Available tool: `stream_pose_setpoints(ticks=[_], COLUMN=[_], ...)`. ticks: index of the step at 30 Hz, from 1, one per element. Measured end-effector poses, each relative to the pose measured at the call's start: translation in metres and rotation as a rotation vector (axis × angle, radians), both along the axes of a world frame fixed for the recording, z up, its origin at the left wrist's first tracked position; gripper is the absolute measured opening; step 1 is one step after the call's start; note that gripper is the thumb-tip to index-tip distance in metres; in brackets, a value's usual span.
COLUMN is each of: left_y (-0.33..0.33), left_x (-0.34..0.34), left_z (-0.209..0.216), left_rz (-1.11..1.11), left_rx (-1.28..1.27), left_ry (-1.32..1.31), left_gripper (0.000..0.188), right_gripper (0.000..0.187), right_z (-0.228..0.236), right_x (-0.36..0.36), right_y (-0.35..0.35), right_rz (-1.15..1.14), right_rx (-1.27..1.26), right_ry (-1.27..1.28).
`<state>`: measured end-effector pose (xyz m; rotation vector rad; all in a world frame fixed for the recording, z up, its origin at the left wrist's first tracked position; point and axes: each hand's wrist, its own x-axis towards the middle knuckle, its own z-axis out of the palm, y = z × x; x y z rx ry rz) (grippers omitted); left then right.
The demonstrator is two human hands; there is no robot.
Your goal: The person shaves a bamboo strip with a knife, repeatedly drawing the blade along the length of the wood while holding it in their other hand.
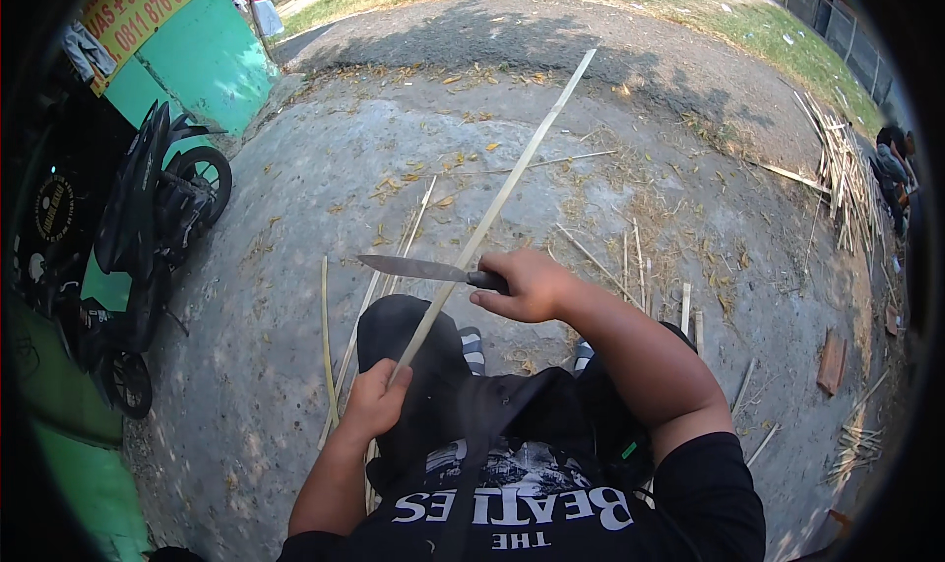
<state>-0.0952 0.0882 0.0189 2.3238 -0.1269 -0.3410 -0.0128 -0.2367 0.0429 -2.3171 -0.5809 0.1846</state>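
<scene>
My left hand [377,401] is closed round the near end of a long, pale bamboo strip [514,176]. The strip slants away from me, up and to the right, over the concrete. In my right hand [527,284] is a knife [418,268] with a dark handle, its broad blade pointing left. The blade crosses the strip a little beyond my left knee; whether its edge is biting into the bamboo, I cannot tell. My fingers cover part of the handle.
Several thin bamboo strips [327,331] lie on the concrete around my feet. A big pile of bamboo pieces [845,173] sits at the far right, with a brick [832,360] nearer. On the left a black motorbike [148,227] is parked by a green wall [212,65]. Dry leaves are scattered about.
</scene>
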Motion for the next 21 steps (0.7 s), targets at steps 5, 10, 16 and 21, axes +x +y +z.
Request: stream_pose_setpoints(ticks=[5, 10, 16, 21], left_y=[0.016, 0.0, 0.002, -0.006], left_x=[0.006, 0.004, -0.001, -0.003], left_z=[-0.025, -0.016, -0.017, -0.011], left_rz=[0.035, 0.086, 0.102, 0.109], left_rx=[-0.115, -0.074, -0.057, -0.032], left_ry=[0.039, -0.046, -0.083, -0.093], left_gripper=[0.046, 0.048, 0.048, 0.048], right_gripper=[0.046, 0.048, 0.042, 0.047], right_z=[-0.009, -0.016, -0.024, -0.015], right_x=[-0.002, 0.005, 0.006, 0.008], right_y=[0.016, 0.021, 0.026, 0.029], right_rz=[0.124, 0.1, 0.059, 0.017], right_rx=[-0.124, -0.21, -0.172, -0.264], right_ry=[0.005, -0.02, -0.077, 0.015])
